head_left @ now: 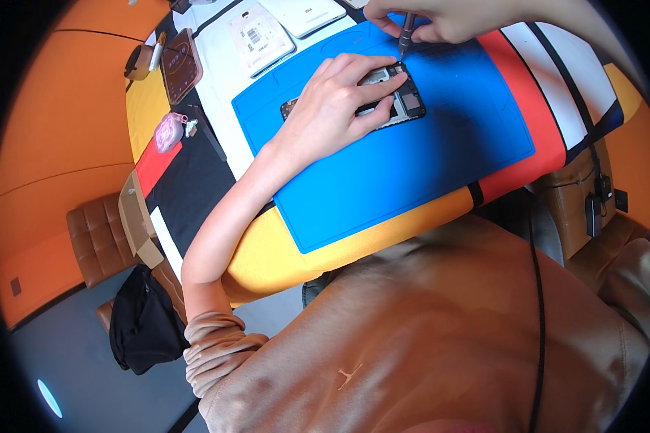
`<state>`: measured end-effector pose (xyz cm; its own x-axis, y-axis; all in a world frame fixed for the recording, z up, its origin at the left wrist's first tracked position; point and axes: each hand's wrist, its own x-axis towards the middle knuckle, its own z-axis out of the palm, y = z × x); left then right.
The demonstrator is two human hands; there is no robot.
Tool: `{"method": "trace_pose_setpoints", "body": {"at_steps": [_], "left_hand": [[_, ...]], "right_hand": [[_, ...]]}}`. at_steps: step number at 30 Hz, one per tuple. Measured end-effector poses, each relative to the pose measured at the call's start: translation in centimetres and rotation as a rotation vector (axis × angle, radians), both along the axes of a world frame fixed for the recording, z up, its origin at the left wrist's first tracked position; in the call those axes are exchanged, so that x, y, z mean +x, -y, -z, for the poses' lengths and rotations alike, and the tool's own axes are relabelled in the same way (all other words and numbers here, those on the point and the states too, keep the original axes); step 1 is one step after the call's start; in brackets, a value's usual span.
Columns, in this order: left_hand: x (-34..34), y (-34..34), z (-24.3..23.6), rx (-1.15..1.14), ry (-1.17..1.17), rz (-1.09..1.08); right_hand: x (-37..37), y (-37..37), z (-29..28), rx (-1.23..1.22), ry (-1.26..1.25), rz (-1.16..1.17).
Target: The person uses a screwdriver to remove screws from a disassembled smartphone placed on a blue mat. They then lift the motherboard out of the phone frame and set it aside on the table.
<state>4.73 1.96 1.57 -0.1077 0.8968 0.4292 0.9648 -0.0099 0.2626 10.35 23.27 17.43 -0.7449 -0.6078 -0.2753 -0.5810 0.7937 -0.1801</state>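
An opened smartphone point(412, 102), its dark frame and inner parts exposed, lies on a blue work mat point(383, 195). My left hand point(339, 99) rests across the phone with fingers stretched and spread, covering much of its middle. Above the phone's far right corner, my right hand point(451, 20) grips a slim grey screwdriver point(407, 30) between thumb and fingers. The screwdriver stands nearly upright, its tip down at the phone's edge close to my left fingertips. Whether the tip sits in a screw is too small to tell.
Beyond the mat lie a white phone back point(258, 36) and another white device point(303, 13). At left are a dark-screened phone point(183, 66), a pink case point(170, 133) and a brown tape roll point(138, 62). A black cable point(538, 303) hangs in front of my body.
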Motion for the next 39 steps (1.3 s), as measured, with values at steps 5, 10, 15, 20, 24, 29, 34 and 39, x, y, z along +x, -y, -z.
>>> {"method": "trace_pose_setpoints", "body": {"at_steps": [5,10,15,20,24,29,34,39], "left_hand": [[0.0,0.0,0.0,-0.002,0.000,-0.006],[0.0,0.0,0.1,0.013,-0.017,-0.003],[0.0,0.0,0.1,0.004,-0.013,-0.002],[0.0,0.0,0.1,0.006,-0.018,-0.001],[0.1,0.0,0.1,0.017,-0.004,-0.001],[0.2,-0.1,0.1,0.044,0.020,-0.005],[0.0,0.0,0.1,0.012,0.001,0.003],[0.0,0.0,0.1,0.021,-0.007,0.002]], "right_hand": [[-0.7,0.7,-0.4,0.281,0.137,0.182],[-0.7,-0.1,0.7,0.053,0.081,0.084],[-0.5,-0.4,0.7,0.036,0.009,-0.002],[-0.8,0.1,0.6,0.168,0.088,0.128],[-1.0,-0.4,1.2,0.074,0.070,0.080],[-1.5,-0.8,1.7,0.027,0.076,0.028],[-1.2,-0.8,1.5,0.008,0.091,0.016],[-0.9,-0.9,1.5,0.023,0.059,-0.016]]}}
